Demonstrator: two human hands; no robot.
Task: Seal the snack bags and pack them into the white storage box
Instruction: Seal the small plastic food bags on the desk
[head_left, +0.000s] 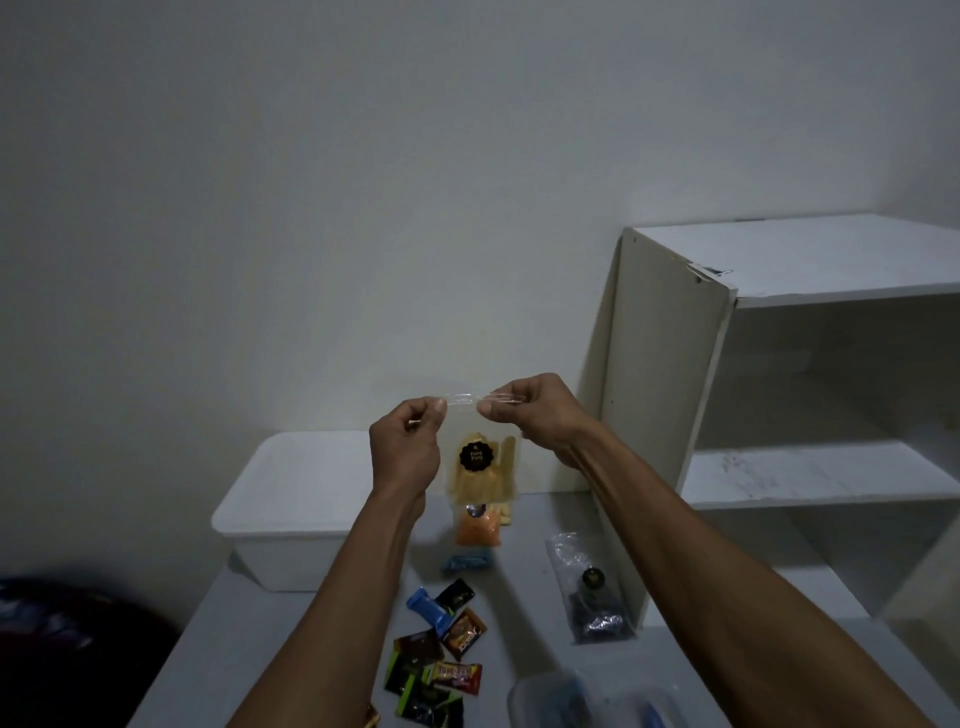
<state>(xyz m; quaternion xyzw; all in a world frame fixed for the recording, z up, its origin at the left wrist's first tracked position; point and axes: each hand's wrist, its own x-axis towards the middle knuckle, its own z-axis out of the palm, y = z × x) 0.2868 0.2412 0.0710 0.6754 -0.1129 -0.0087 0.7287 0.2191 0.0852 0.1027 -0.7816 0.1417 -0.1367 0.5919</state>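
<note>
I hold a clear snack bag (480, 470) upright in the air, with pale yellow chips and a round black label inside. My left hand (408, 441) pinches the left end of its top strip, and my right hand (524, 410) pinches the right end. The white storage box (291, 499) stands on the table behind and to the left, its lid on. Below the held bag lie an orange snack bag (478, 527) and a small blue packet (466, 563). A clear bag with dark contents (589, 592) lies to the right.
Several small wrapped sweets (441, 649) are scattered on the grey table near its front. A clear plastic container (587, 699) sits at the bottom edge. A white shelf unit (779, 415) stands at the right. A dark bundle (62, 644) lies at the lower left.
</note>
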